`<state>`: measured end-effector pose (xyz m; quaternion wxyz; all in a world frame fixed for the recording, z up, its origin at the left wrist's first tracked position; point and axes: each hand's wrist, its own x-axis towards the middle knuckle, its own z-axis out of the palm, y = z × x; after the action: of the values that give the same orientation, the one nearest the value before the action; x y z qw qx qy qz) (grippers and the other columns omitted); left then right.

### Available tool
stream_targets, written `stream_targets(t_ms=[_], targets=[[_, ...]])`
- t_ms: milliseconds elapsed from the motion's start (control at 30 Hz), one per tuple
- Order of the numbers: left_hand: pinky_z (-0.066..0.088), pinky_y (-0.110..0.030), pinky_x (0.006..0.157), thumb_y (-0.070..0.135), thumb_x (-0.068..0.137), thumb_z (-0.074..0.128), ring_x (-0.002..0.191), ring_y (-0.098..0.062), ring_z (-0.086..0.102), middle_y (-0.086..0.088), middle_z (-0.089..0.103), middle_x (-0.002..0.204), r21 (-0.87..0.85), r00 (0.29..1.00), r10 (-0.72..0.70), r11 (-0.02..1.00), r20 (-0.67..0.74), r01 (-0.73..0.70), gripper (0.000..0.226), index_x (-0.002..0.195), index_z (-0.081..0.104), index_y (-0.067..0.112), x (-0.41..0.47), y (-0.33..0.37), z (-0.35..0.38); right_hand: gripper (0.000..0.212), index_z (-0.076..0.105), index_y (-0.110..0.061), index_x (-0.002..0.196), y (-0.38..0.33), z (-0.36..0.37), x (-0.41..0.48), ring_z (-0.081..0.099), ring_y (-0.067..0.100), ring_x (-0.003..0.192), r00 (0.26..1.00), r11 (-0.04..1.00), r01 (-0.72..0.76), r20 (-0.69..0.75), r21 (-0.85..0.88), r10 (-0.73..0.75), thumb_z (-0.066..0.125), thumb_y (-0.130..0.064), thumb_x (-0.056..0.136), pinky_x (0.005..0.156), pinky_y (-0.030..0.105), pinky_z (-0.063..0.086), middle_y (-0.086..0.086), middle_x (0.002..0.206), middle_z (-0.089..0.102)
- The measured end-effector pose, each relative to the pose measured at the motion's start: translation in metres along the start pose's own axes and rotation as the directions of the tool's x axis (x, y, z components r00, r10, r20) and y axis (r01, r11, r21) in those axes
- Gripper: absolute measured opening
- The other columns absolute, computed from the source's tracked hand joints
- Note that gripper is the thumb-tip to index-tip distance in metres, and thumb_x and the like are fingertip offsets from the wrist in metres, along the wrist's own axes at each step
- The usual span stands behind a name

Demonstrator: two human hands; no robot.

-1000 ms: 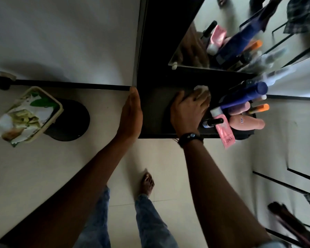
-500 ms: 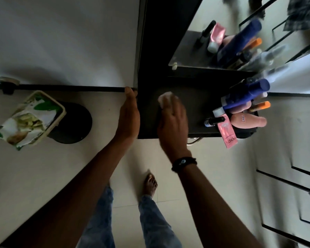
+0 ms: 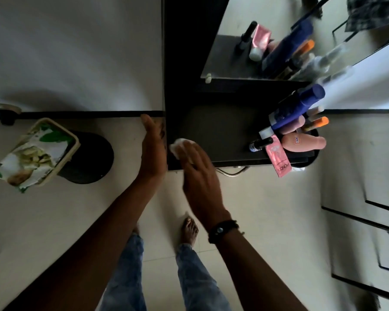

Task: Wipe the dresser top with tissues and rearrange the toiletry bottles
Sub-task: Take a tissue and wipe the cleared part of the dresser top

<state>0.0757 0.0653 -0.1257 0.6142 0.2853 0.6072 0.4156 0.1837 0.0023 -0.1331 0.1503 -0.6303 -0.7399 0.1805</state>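
Pink tube (image 3: 279, 161) reads POND'S. Right hand (image 3: 198, 176), fingers straight, presses tissue (image 3: 177, 146) onto dresser top (image 3: 222, 129); left hand (image 3: 153, 151) flat, holding nothing.

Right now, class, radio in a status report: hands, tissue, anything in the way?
Right hand flat on tissue, left front corner of dresser top. Left hand open beside left edge. Bottles bunched far right, not blocking.

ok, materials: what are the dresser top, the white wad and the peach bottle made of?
The dresser top: dark, flat, with a faint dull sheen, probably laminated board; too dark to see any grain. The white wad under the right hand: crumpled and soft-edged, looks like tissue paper. The peach bottle: opaque and smooth with a soft highlight, likely satin plastic.
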Motion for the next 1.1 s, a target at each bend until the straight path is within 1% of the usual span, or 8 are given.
stream_targets(t_ms=[133,233,400,533,667,833,967,1100], targets=[[0.024,-0.024,0.107,0.059,0.095,-0.001,0.142,-0.012,0.028,0.001,0.031,0.155,0.021,1.000,-0.002,1.000,0.026,0.002,0.071,0.149,0.026,0.022,-0.004,-0.002,0.003,0.050,0.041,-0.008,0.145,0.033,-0.018,0.016,0.029,0.029,0.145,0.967,0.971,-0.238,-0.099,-0.029,0.234,0.039,0.000,0.096,0.120,0.042,0.024,0.014,0.153,0.037],[0.032,-0.024,0.111,0.061,0.094,0.001,0.132,0.000,0.040,0.007,0.040,0.149,0.025,0.999,0.008,1.000,0.045,-0.009,0.072,0.146,0.035,0.025,-0.009,-0.006,0.003,0.051,0.028,-0.013,0.151,0.034,-0.019,0.067,0.014,0.024,0.150,0.967,0.966,-0.252,-0.061,-0.062,0.248,0.033,-0.012,0.100,0.124,0.036,0.009,0.009,0.160,0.021],[0.044,0.003,0.063,0.057,0.097,0.006,0.081,0.029,0.054,0.018,0.051,0.118,0.010,0.998,0.059,0.998,0.035,-0.059,0.067,0.142,0.039,0.020,-0.016,-0.008,0.000,0.055,0.018,-0.014,0.153,-0.009,0.009,0.098,0.002,0.024,0.151,0.995,0.998,-0.011,0.097,-0.063,0.018,0.038,-0.013,0.101,0.124,0.034,-0.001,0.009,0.163,0.008],[0.045,-0.009,0.084,0.057,0.097,0.005,0.105,0.019,0.053,0.020,0.059,0.122,0.017,0.999,0.044,0.999,-0.006,-0.044,0.063,0.136,0.045,0.028,-0.015,-0.009,-0.003,0.056,0.030,-0.015,0.151,-0.018,0.015,0.030,0.013,0.023,0.150,0.997,1.000,0.016,0.079,-0.023,-0.015,0.047,-0.005,0.098,0.124,0.038,0.014,0.008,0.161,0.020],[0.022,-0.040,0.119,0.058,0.093,0.005,0.144,-0.015,0.025,-0.003,0.023,0.158,0.020,0.999,-0.003,1.000,-0.033,0.004,0.072,0.152,0.017,0.018,-0.016,-0.005,0.002,0.054,0.031,-0.011,0.150,0.016,-0.004,-0.011,0.015,0.023,0.150,0.986,0.984,-0.164,-0.014,-0.066,0.164,0.042,0.000,0.098,0.123,0.040,0.018,0.010,0.159,0.025],[0.026,-0.036,0.117,0.060,0.094,0.004,0.143,-0.014,0.028,0.000,0.028,0.156,-0.008,0.999,-0.052,0.999,-0.003,0.052,0.070,0.150,0.023,0.023,-0.021,-0.009,0.011,0.054,0.009,-0.009,0.154,0.029,-0.013,0.042,-0.003,0.025,0.151,0.955,0.951,-0.291,0.018,-0.104,0.295,0.025,-0.028,0.106,0.124,0.038,0.003,0.012,0.163,0.002],[0.046,-0.013,0.092,0.055,0.097,0.006,0.105,0.013,0.056,0.011,0.048,0.136,-0.018,0.999,0.027,0.999,0.037,-0.026,0.064,0.144,0.036,0.024,-0.023,-0.012,0.009,0.054,0.020,-0.005,0.151,-0.008,0.003,0.067,-0.001,0.029,0.151,0.989,0.992,0.034,0.149,-0.118,-0.016,0.026,-0.030,0.104,0.124,0.044,0.005,0.015,0.162,0.003],[0.039,-0.016,0.097,0.055,0.097,0.004,0.118,0.006,0.050,0.000,0.046,0.145,-0.011,0.999,0.026,1.000,-0.018,-0.027,0.066,0.143,0.038,0.021,-0.021,-0.015,0.003,0.056,0.004,-0.014,0.155,-0.014,0.017,0.015,-0.010,0.023,0.150,0.975,0.983,0.074,0.220,-0.169,-0.035,0.026,-0.031,0.105,0.124,0.041,0.002,0.008,0.163,-0.006]])
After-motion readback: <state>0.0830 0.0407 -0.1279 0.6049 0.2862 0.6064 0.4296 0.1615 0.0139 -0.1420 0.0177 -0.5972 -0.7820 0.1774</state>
